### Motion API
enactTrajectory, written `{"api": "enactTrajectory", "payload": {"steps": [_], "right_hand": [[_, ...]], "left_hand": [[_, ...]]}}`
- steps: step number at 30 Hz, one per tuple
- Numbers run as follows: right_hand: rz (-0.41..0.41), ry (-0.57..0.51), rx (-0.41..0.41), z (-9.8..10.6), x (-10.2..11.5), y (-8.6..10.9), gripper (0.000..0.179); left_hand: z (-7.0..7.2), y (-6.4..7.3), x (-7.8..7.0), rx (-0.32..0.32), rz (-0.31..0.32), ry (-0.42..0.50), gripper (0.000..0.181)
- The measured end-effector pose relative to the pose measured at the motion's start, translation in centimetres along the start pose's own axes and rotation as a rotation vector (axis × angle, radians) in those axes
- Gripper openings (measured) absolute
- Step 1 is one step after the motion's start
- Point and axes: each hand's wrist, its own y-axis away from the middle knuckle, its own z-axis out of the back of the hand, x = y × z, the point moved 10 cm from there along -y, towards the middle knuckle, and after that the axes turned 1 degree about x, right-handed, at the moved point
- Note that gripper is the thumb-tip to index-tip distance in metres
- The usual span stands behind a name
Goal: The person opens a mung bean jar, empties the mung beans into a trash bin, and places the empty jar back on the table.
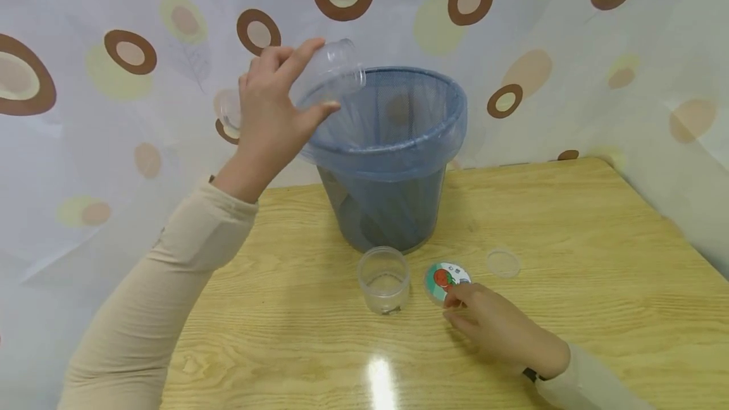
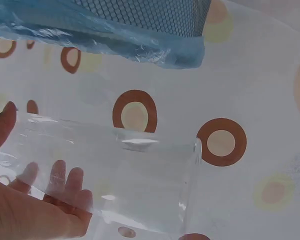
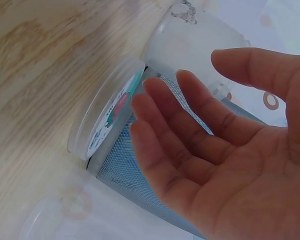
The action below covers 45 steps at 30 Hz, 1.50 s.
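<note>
My left hand (image 1: 270,103) grips a clear plastic jar (image 1: 331,68), held on its side at the left rim of the blue mesh bin (image 1: 393,207). Through the jar's see-through wall, fingers show in the left wrist view, with the thumb on the other side. Low over the table, my right hand (image 1: 498,324) is beside a round lid (image 1: 437,286) with a green and red printed label. In the right wrist view its fingers (image 3: 165,160) are loosely bent, apart from the lid, and hold nothing. A second clear jar (image 1: 384,277), without a lid, stands upright left of the lid.
A blue plastic bag (image 1: 393,166) lines the bin and folds over its rim. To the right of the printed lid lies a thin clear disc (image 1: 504,262). All this stands on a wooden table (image 1: 569,226), with a patterned cloth (image 1: 398,33) behind.
</note>
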Motion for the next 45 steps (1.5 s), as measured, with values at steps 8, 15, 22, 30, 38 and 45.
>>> {"api": "enactTrajectory", "payload": {"steps": [8,15,22,30,38,45], "right_hand": [[0.04,0.071,-0.086,1.1,1.0,0.9,0.012],[0.017,0.075,-0.133,2.2,1.4,1.7,0.015],[-0.025,0.071,-0.14,2.6,1.0,2.2,0.013],[-0.093,0.054,-0.136,2.9,0.0,2.3,0.009],[-0.145,0.053,-0.142,3.5,-0.7,2.8,0.009],[-0.17,0.047,-0.121,3.5,-1.4,2.6,0.007]], "left_hand": [[3.4,5.0,-0.3,-0.174,-0.004,0.351,0.071],[3.4,8.9,-0.9,-0.112,0.126,0.564,0.071],[1.4,10.8,-2.9,-0.023,0.173,0.893,0.068],[-3.3,11.4,-6.1,0.086,0.108,1.05,0.07],[-8.1,11.2,-9.3,0.262,0.073,1.013,0.066],[-12.4,10.2,-9.5,0.446,0.153,0.922,0.066]]}}
